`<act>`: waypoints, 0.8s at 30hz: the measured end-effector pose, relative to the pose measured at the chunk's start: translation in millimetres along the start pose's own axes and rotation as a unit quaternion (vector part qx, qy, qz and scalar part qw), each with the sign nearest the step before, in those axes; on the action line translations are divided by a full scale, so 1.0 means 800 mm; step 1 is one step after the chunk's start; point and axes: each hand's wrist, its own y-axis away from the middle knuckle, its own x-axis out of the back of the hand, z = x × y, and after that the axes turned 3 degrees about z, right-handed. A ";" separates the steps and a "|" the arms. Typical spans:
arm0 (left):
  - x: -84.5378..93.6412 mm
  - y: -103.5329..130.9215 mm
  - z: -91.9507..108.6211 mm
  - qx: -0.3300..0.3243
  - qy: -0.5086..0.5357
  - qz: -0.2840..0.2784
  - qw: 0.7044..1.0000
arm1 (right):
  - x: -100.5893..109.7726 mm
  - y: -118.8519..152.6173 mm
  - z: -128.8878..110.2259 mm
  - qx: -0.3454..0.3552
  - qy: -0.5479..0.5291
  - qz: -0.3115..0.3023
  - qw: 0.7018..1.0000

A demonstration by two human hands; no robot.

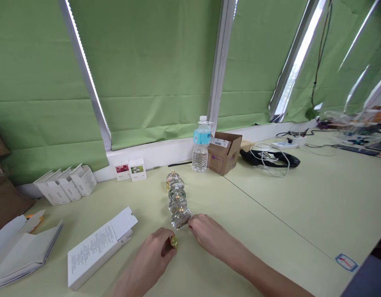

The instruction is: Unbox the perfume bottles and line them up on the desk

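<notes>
Pinching a gold cap (173,242), left hand (155,252) near glass bottles (178,203), right hand (206,229) at nearest bottle, grip unclear

Bright light peeks past the green blinds (159,62) ahead of the right hand (207,230). Far to its right, everything looks blurry.
</notes>
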 end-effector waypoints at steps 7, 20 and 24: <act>-0.028 -0.009 0.005 -0.005 0.024 0.029 0.999 | -0.016 -0.001 0.009 0.001 -0.013 0.024 1.000; -0.038 -0.013 0.010 0.029 -0.068 0.081 0.994 | 0.001 -0.008 0.000 -0.067 0.021 0.012 0.997; -0.016 -0.010 0.014 0.011 -0.099 0.097 0.990 | 0.009 -0.007 0.003 -0.074 0.022 -0.001 0.997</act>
